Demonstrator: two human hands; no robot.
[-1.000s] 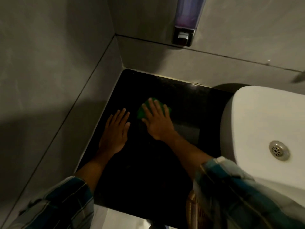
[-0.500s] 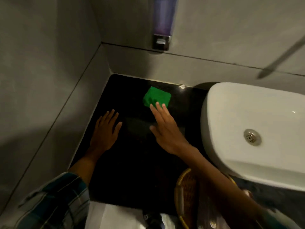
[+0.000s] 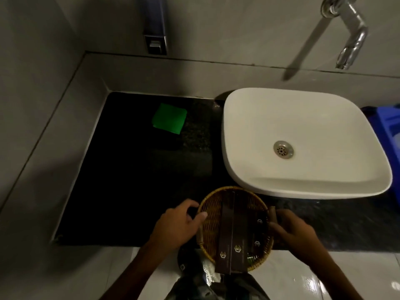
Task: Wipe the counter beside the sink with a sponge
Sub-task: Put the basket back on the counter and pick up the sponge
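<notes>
A green sponge (image 3: 169, 121) lies flat and alone on the black counter (image 3: 129, 180), towards the back wall and left of the white sink (image 3: 303, 118). Neither hand touches it. My left hand (image 3: 179, 226) grips the left rim of a round wicker basket (image 3: 207, 226) at the counter's front edge. My right hand (image 3: 292, 232) grips the basket's right handle. The basket holds dark brown flat packets with gold logos.
A chrome tap (image 3: 350, 33) juts from the wall above the sink. A soap dispenser (image 3: 155, 29) hangs on the back wall above the counter. A blue plastic object (image 3: 389, 124) sits at the far right. Grey tiled walls enclose the counter at left and behind.
My right hand let go of the sponge and left it near the back wall. Both hands pulled back to the front edge and took hold of the wicker basket. The view swung right.
</notes>
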